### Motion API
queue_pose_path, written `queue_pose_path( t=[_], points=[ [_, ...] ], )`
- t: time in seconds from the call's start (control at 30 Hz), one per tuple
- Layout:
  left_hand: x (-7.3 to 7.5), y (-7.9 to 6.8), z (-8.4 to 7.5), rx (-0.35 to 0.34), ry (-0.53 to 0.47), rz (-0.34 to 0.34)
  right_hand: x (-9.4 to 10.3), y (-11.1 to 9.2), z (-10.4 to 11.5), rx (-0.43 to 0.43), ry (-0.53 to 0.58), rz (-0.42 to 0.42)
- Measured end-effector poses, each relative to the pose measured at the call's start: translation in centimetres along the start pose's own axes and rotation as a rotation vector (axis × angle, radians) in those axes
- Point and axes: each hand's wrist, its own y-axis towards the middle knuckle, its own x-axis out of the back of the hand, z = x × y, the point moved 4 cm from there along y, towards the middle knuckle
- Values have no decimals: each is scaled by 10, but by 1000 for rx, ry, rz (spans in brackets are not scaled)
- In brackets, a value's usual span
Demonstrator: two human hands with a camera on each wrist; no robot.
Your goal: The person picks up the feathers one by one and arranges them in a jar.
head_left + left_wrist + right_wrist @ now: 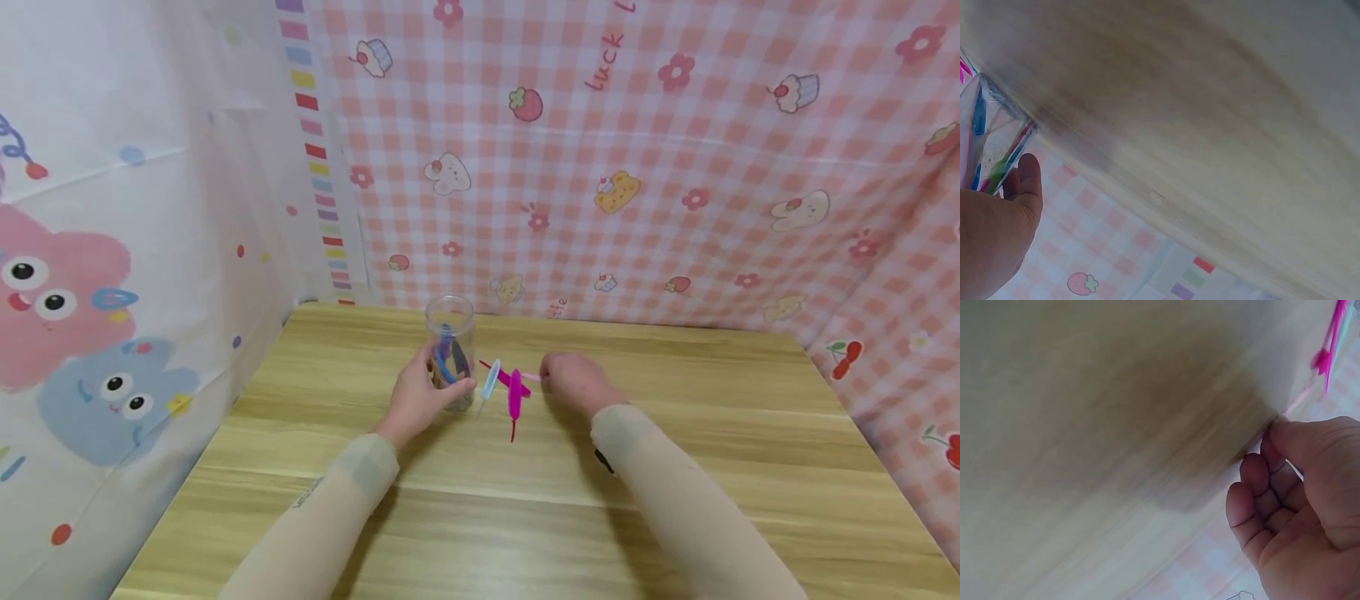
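Observation:
My left hand (422, 392) holds a clear cylindrical container (450, 310) upright on the table, fingers and thumb around its side. Inside it are several slim plastic pieces, blue, dark, green and pink; the left wrist view shows the green piece (999, 169). To the right of the container lie magenta slim pieces (515, 393) with thin tails, overlapping, and a pale blue piece (491, 380) of similar form. With thumb and forefinger my right hand (576, 382) pinches the end of a thin pale pink piece (532, 377), whose other end reaches the magenta ones.
The wood-grain table (480, 533) meets a pink checked cloth (570, 250) at its back edge. A white cloth with cartoon figures (172, 250) hangs on the left, and more checked cloth on the right.

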Motion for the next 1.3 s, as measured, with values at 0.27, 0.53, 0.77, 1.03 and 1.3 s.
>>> queue_pose_path(
  t=[0.27,0.53,0.77,1.03,1.3],
  points=[
    [2,0,-1,2,-10,9,1,-10,-7,3,-42,0],
    [4,2,2,9,7,5,6,-10,-20,-108,172,-33],
    [2,1,3,-1,-2,15,0,-2,4,-19,118,-14],
    [2,-1,0,-1,-6,11,-3,-4,11,19,23,-15],
    [4,0,-1,-8,-9,19,89,-11,40,140,102,-384]
  ],
)
